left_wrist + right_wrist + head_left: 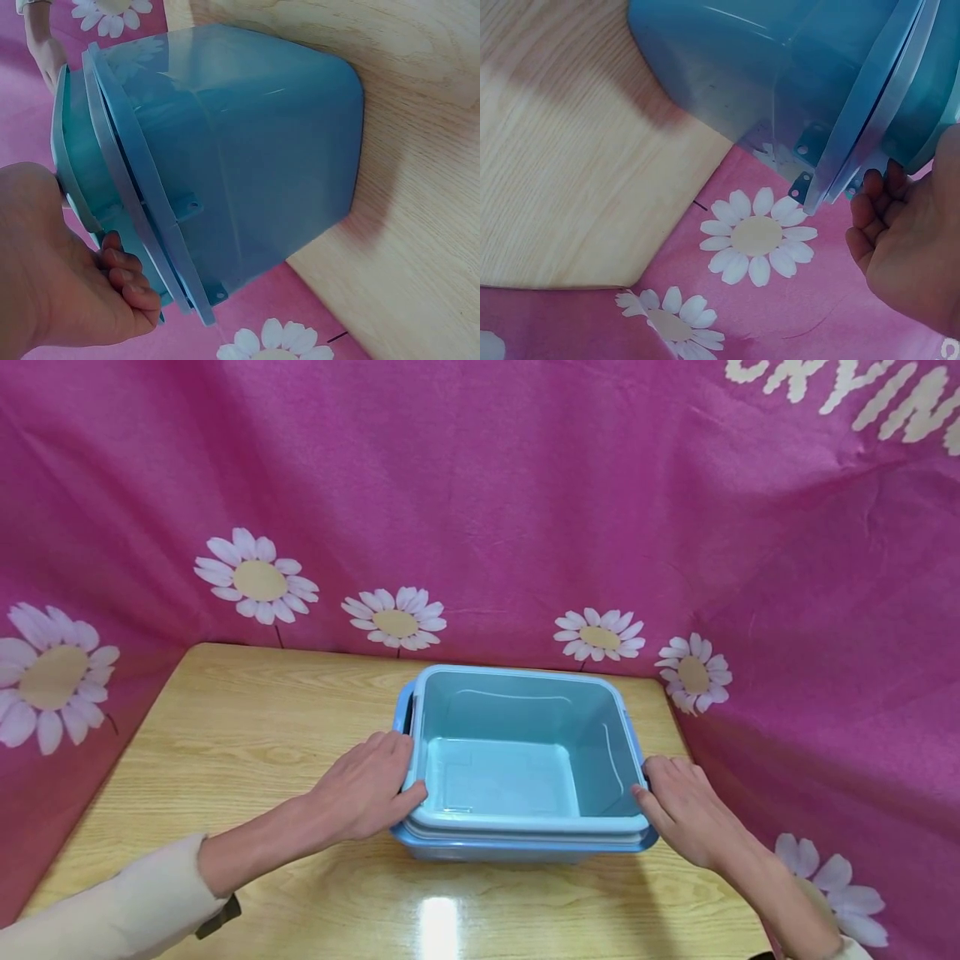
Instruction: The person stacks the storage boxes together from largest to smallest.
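A light teal plastic storage bin (502, 777) sits nested inside a blue storage bin (517, 854), its rim standing higher than the blue one. At its left side my left hand (367, 785) grips the teal rim, thumb over the edge and fingers curled beneath. My right hand (693, 814) holds the opposite side of that rim in the same way. Several stacked rims show in the left wrist view, above the blue outer wall (270, 150). The teal bin's inside is bare, while its lower outside is hidden by the blue bin.
The bins stand on a light wooden table (247, 718), toward its right side. A pink cloth (487, 502) with white daisies hangs behind the table and along both sides, close to the right edge.
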Action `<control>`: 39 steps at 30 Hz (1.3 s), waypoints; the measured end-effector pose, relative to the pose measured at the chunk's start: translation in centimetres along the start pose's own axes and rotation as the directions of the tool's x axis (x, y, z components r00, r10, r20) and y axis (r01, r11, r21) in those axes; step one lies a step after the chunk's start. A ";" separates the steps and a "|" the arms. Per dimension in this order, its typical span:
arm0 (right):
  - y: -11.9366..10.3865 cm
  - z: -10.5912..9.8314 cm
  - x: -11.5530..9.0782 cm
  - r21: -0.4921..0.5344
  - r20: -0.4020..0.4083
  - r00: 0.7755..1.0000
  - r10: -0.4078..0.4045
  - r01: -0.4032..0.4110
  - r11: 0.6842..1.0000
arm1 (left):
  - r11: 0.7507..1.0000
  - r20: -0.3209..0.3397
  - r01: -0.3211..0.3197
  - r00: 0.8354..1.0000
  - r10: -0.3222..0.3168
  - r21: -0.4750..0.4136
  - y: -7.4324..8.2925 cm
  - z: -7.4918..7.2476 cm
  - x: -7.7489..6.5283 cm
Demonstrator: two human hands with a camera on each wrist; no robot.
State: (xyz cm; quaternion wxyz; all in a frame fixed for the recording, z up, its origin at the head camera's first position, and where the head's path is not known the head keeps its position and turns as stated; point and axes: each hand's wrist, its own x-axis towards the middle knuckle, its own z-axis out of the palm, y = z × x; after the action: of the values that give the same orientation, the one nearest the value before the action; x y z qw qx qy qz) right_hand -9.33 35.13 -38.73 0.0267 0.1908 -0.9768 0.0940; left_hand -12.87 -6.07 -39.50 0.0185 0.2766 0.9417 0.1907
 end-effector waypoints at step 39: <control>0.1 0.6 -0.3 0.015 -0.051 0.999 -0.013 0.014 1.000 | 0.999 0.009 0.019 1.000 -0.018 -0.042 0.3 0.1 -0.2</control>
State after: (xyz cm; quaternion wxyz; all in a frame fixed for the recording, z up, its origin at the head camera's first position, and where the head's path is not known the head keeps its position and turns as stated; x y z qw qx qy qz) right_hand -9.15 35.22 -39.39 0.0506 0.1953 -0.9737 0.1062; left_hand -12.58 -5.91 -39.54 0.0300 0.2682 0.9399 0.2093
